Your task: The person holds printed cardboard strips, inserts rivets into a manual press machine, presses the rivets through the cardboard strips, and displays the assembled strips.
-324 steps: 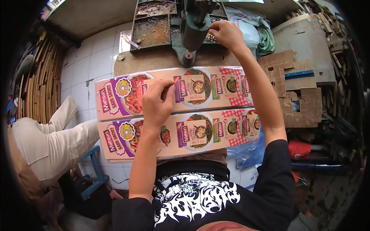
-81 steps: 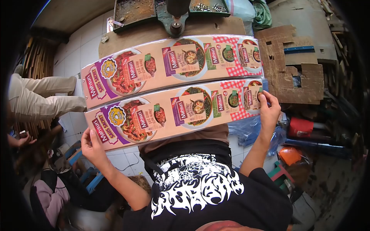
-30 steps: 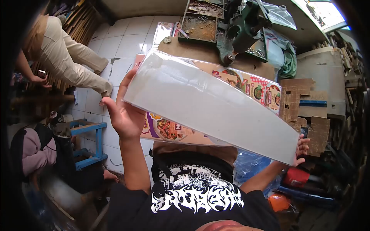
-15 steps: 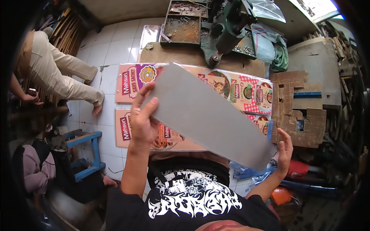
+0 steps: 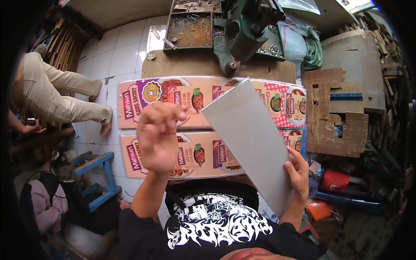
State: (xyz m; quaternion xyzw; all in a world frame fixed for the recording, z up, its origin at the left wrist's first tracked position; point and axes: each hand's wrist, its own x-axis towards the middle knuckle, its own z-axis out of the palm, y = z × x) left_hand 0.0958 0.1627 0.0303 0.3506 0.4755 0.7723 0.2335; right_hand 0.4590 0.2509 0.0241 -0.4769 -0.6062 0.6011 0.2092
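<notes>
My right hand (image 5: 299, 173) grips the right edge of a long blank grey-white panel (image 5: 251, 138), which slants over two printed food panels. My left hand (image 5: 160, 134) is raised left of the blank panel, apart from it, its fingers curled and blurred; whether anything is in them cannot be made out. Beneath lie the upper printed panel (image 5: 130, 104) and, nearer my body, the lower printed panel (image 5: 134, 156), side by side and parallel. A green metal press (image 5: 242, 43) stands just beyond them, its round base end close to the upper panel's far edge.
A tray of small metal parts (image 5: 190, 30) sits left of the press. Cut brown board (image 5: 320, 112) lies at the right, near plastic bags (image 5: 294, 43). At the left are a blue stool frame (image 5: 106, 173) and a person's legs (image 5: 65, 86).
The blank panel has swung steeper and moved right and towards my body. My left hand has let go of it and moved left, while my right hand has closed on its edge.
</notes>
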